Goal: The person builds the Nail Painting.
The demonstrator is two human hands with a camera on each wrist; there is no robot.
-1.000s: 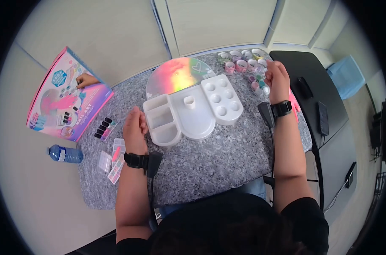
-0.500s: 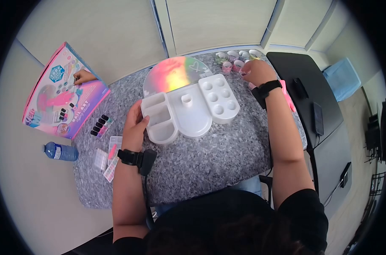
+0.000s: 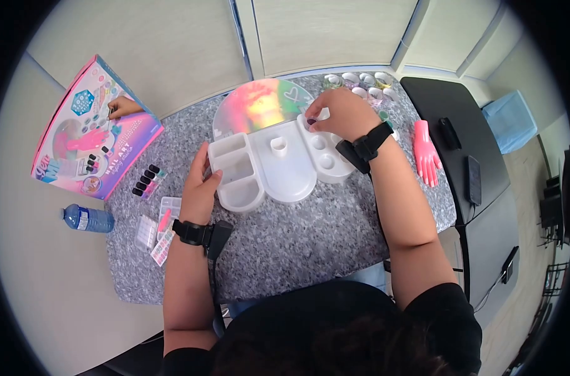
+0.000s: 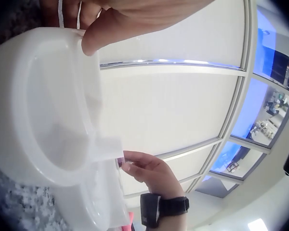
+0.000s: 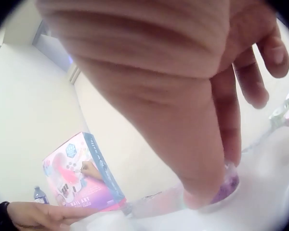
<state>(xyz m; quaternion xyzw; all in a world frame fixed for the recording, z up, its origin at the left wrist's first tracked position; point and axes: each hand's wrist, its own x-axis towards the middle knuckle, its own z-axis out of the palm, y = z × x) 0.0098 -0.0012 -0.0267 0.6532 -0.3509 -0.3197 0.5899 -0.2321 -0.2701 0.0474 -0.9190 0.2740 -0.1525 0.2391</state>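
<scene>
The right hand [image 3: 346, 115] has brought a pinched purple pot [image 5: 227, 188] to the wells [image 3: 327, 162] of the tray [image 3: 289, 182], gripped by the left hand [image 3: 199, 193].

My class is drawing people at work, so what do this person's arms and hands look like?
The left hand and right hand are ungloved. Each wrist wears a black strap carrying a dark, boxy device. A thin dark cable runs from the left one. The forearms are bare below short black sleeves.
</scene>
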